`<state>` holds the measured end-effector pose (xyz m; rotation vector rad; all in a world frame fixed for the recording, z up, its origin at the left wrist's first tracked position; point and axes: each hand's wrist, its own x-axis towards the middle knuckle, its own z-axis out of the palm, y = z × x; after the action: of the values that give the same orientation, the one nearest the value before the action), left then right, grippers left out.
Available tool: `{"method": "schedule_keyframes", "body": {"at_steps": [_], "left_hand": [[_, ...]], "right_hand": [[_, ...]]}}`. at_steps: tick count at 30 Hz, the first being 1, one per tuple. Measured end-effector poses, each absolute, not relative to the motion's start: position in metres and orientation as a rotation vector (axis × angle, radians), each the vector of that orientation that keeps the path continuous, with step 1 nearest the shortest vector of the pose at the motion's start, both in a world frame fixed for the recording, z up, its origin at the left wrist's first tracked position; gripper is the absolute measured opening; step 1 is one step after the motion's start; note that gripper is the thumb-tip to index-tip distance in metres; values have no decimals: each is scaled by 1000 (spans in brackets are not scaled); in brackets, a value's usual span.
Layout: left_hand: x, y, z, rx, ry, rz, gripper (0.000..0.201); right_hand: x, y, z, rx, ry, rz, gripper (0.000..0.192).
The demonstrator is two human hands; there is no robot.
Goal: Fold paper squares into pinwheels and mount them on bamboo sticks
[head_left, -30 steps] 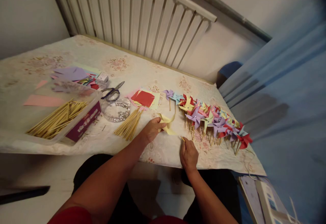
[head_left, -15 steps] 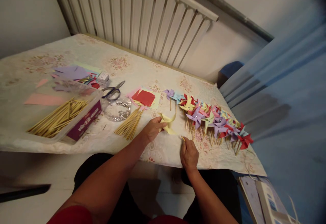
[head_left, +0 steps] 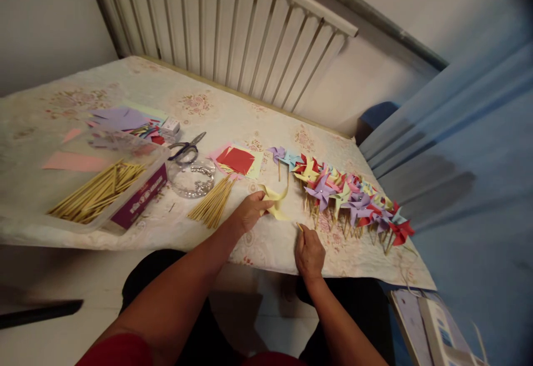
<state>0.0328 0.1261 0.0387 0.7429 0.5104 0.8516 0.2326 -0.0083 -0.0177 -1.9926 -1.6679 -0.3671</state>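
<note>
Left hand (head_left: 250, 211) rests on the table's near part, fingers closed on the edge of a pale yellow paper pinwheel (head_left: 275, 202), whose curled blades stand up just to the right of the knuckles. Right hand (head_left: 308, 253) sits at the table's front edge, below and right of the yellow paper, pinched around a thin wooden stick (head_left: 299, 226); only the stick's tip shows above the fingers, pointing up toward the paper and stopping just short of it. The two hands are near each other, with the pinwheel between and slightly beyond them. Just left of the left hand lies a loose bundle of sticks (head_left: 212, 202) on the patterned tablecloth (head_left: 266, 244). Beyond it, a clear round dish (head_left: 192, 178) and a pair of scissors (head_left: 186, 148). A stack of square coloured papers (head_left: 237, 161), red on top, lies beyond the yellow pinwheel. To the right a long row of finished pinwheels (head_left: 350, 196) in purple, red, yellow and blue runs toward the table's right end. Far left: a clear plastic box (head_left: 125, 199) holding more sticks, with purple and pink paper scraps (head_left: 119, 119) behind it. A white radiator (head_left: 233, 33) stands against the wall past the table.
</note>
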Motion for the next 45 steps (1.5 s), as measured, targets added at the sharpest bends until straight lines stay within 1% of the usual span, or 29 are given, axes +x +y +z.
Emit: {"method": "schedule_keyframes", "body": {"at_steps": [11,15,20,24,30,33,38,42,45], "left_hand": [[33,125,43,720,524,850,36],[32,125,45,712,526,851,38],[33,125,44,697,511,856,40],[33,125,45,705,515,842,38],[33,125,49,700,499,849,41],[34,127,48,719,512,858,38],[34,130,47,736,519,849,31],[35,131,46,761,506,853,34],[36,133,43,766,497,859,35]], "right_hand": [[232,-8,-17,-1983,-1663,-372,43],[232,-8,-16,-1983,-1671,-375,43],[232,-8,-15,-1984,-1663,-348,44],[231,-9,-15,-2006,-1642,-288,47],[229,-2,2,-2043,-1476,87,51],[228,8,20,-2005,-1292,301,48],[219,20,60,-1749,-1002,712,42],[204,21,88,-1527,-779,892,37],[193,18,102,-1445,-724,921,30]]}}
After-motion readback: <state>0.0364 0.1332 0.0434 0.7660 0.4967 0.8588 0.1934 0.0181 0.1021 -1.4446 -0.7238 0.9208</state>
